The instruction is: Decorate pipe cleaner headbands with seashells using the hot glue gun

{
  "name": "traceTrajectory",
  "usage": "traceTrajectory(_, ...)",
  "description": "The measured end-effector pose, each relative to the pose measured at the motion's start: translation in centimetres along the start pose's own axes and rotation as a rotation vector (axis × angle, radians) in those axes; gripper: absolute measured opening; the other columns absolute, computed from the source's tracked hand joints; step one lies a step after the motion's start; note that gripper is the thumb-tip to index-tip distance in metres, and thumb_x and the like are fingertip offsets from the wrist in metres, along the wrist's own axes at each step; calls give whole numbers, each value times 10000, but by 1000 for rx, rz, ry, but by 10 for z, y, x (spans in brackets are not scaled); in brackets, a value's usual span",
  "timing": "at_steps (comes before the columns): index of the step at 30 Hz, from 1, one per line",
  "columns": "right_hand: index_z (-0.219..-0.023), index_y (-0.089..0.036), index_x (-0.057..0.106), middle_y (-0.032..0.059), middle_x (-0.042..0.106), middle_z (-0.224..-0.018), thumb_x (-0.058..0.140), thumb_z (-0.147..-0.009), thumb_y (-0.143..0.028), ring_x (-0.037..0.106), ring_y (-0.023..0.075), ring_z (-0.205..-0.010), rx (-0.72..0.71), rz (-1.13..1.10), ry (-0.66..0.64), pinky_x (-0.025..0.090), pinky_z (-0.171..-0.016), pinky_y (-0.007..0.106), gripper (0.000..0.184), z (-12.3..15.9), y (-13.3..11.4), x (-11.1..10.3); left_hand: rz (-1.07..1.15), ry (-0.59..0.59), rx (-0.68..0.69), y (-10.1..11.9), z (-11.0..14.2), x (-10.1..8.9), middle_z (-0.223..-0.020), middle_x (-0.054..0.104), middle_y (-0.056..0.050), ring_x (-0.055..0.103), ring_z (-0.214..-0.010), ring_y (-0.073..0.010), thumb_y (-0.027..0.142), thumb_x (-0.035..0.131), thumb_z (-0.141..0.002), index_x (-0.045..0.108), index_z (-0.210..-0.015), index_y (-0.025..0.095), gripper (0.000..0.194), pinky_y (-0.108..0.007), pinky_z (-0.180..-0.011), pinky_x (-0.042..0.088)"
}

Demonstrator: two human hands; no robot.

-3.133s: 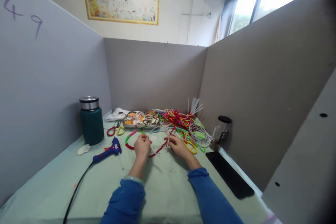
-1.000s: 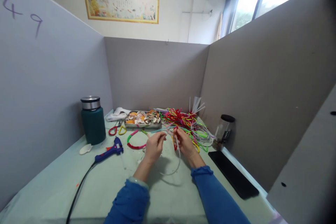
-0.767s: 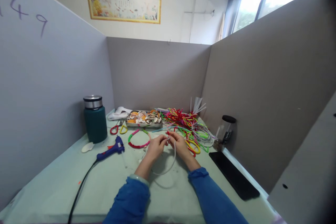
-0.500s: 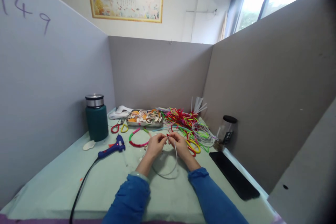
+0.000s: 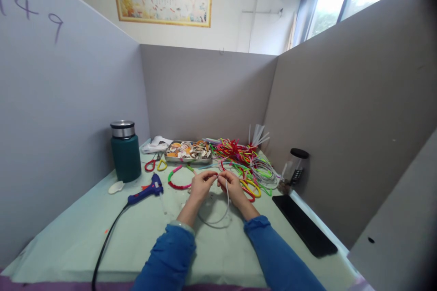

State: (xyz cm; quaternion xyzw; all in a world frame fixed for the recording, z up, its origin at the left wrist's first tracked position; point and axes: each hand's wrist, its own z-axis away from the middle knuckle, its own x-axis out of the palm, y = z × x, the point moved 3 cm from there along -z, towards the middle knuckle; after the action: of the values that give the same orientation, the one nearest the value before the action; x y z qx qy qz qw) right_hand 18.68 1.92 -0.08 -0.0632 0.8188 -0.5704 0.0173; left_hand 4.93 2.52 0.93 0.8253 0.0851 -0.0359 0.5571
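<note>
Close together above the table's middle, my left hand (image 5: 202,185) and my right hand (image 5: 232,187) pinch with thumb and forefinger. A thin grey cord (image 5: 226,211) hangs in a loop from the right fingertips and curves round below both hands toward my left wrist. A tiny red piece, perhaps fuzzy stem, shows where the fingertips meet; the fingers hide most of it. Just left of my left hand lies a ring (image 5: 180,187) wrapped in pink, green and red. Yellow and red scissor-like handles (image 5: 251,188) lie beside my right hand.
At left stand a green flask (image 5: 125,157), a white spoon (image 5: 116,187) and a blue glue gun (image 5: 146,191) with its black cable. Behind are scissors (image 5: 150,165), a metal tray (image 5: 187,161) of shells and colourful fuzzy stems (image 5: 235,151). A jar (image 5: 294,168) and black slab (image 5: 303,225) are right.
My hands stay nearly in place, fingertips still together. The red piece between them shows less now, and the cord loop has shifted slightly. The whole view has tilted a little.
</note>
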Motion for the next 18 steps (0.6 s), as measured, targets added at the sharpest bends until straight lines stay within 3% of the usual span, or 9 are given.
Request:
traceTrajectory(8, -698, -196, 575, -51, 497, -532, 626, -747, -394, 338, 83, -436, -10, 42, -7, 236, -423, 216, 210, -3, 7, -1, -45, 37, 42, 2, 2, -2, -770, 725, -55, 625, -686, -167, 252, 628, -692, 733, -763, 163, 155, -275, -649, 499)
traceTrajectory(18, -711, -202, 598, -54, 475, -520, 636, -718, -366, 365, 98, -457, -35, 54, 15, 255, -434, 221, 168, -4, 10, -2, 4, -31, -34, -1, 0, -1, -741, 708, -68, 607, -656, -172, 330, 627, -678, 717, -822, 132, 261, -260, -566, 464)
